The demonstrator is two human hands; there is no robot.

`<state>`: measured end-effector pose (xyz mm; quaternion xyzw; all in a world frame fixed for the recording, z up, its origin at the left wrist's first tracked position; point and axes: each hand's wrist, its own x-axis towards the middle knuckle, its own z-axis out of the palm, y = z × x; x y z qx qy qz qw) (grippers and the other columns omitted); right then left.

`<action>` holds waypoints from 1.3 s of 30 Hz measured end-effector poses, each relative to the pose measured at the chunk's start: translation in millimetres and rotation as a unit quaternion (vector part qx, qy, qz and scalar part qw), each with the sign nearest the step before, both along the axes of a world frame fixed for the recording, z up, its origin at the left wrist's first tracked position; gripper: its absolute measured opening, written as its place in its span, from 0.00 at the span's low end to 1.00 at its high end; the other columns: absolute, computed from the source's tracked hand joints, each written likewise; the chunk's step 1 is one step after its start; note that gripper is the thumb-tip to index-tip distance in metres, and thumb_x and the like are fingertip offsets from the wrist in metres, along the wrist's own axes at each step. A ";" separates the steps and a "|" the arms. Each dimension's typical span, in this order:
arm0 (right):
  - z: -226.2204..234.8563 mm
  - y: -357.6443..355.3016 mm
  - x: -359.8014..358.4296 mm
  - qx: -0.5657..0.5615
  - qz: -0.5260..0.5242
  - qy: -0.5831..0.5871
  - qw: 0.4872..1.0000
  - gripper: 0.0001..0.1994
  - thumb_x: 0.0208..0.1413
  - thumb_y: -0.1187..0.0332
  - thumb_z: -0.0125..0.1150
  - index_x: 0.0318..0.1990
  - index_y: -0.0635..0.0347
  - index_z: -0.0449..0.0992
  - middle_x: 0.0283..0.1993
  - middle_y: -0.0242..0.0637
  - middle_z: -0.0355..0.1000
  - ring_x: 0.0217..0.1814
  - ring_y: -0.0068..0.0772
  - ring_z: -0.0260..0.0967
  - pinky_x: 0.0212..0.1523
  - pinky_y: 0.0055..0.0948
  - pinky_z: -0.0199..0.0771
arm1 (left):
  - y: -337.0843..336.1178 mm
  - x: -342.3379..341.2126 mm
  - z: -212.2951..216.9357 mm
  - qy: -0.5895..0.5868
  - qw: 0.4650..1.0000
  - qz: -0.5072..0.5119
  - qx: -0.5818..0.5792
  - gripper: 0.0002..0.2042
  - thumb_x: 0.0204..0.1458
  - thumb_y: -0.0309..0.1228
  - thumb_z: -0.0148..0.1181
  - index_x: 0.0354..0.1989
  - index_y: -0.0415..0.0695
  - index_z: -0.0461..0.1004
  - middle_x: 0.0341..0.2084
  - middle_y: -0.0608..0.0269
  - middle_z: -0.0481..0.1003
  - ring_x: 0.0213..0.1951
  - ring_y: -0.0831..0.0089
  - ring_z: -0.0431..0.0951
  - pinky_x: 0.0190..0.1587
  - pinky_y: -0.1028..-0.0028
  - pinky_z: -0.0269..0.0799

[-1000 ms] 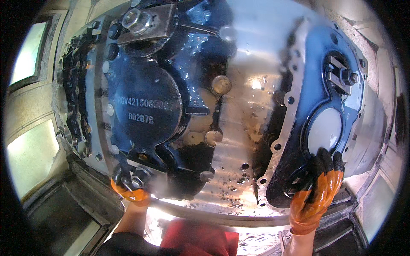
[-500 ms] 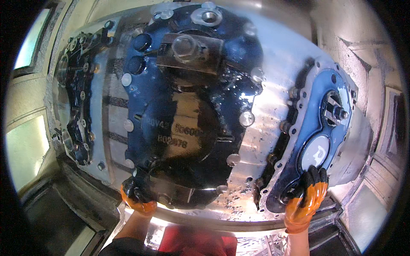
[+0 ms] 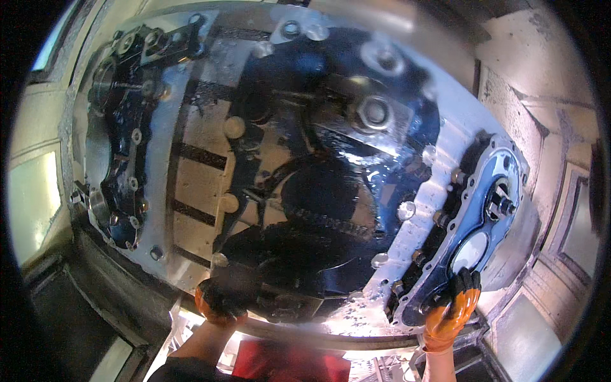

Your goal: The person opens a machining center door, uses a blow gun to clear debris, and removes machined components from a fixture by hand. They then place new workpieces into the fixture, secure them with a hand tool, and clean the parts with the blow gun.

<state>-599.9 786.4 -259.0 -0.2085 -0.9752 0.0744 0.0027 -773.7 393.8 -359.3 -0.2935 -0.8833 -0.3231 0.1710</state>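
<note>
A large wet, dark blue engine housing cover (image 3: 331, 191) with bolts around its rim lies on a shiny metal tray (image 3: 191, 159) in front of me. My left hand (image 3: 219, 302), in an orange and black glove, grips the cover's near lower edge. My right hand (image 3: 453, 309), gloved the same way, holds the near end of a smaller blue cover plate (image 3: 477, 223) with a round opening, at the tray's right side.
Another dark machine part with bolts (image 3: 118, 146) lies at the tray's left edge. A metal rim (image 3: 305, 334) bounds the tray near me. Pale walls and ledges (image 3: 32, 191) surround the tray on both sides.
The view has swung, so the big cover now sits more to the right and nearer. Both gloved hands keep their grips on the same edges.
</note>
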 end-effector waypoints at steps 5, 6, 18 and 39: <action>2.8 -0.2 -9.0 0.002 0.046 0.012 0.999 0.20 0.63 0.61 0.44 0.57 0.63 0.62 0.57 0.55 0.67 0.57 0.63 0.64 0.60 0.59 0.57 | -1.2 4.4 1.1 0.017 1.000 0.009 -0.003 0.25 0.52 0.46 0.58 0.49 0.36 0.70 0.34 0.50 0.77 0.32 0.55 0.77 0.33 0.63 0.73; 4.7 0.2 -11.2 0.009 0.061 0.013 0.998 0.20 0.64 0.63 0.45 0.60 0.61 0.59 0.56 0.55 0.67 0.56 0.62 0.66 0.59 0.59 0.60 | -3.0 6.9 2.0 0.018 1.000 0.009 -0.005 0.25 0.52 0.46 0.58 0.49 0.36 0.70 0.34 0.50 0.77 0.32 0.55 0.77 0.33 0.64 0.73; 2.8 1.1 -11.5 -0.016 0.002 0.071 0.997 0.20 0.44 0.66 0.55 0.45 0.68 0.72 0.55 0.51 0.69 0.57 0.60 0.63 0.56 0.56 0.58 | -32.8 27.1 -35.2 -0.142 0.973 0.046 0.175 0.23 0.60 0.46 0.49 0.54 0.39 0.68 0.45 0.51 0.75 0.47 0.57 0.75 0.47 0.61 0.73; -22.7 -64.1 129.5 0.006 -0.244 -0.005 0.970 0.32 0.57 0.47 0.48 0.62 0.60 0.66 0.63 0.58 0.59 0.64 0.64 0.56 0.60 0.56 0.55 | -61.1 -10.8 -33.4 -0.014 0.999 0.003 -0.045 0.33 0.59 0.48 0.49 0.63 0.33 0.54 0.56 0.43 0.61 0.56 0.50 0.66 0.56 0.58 0.64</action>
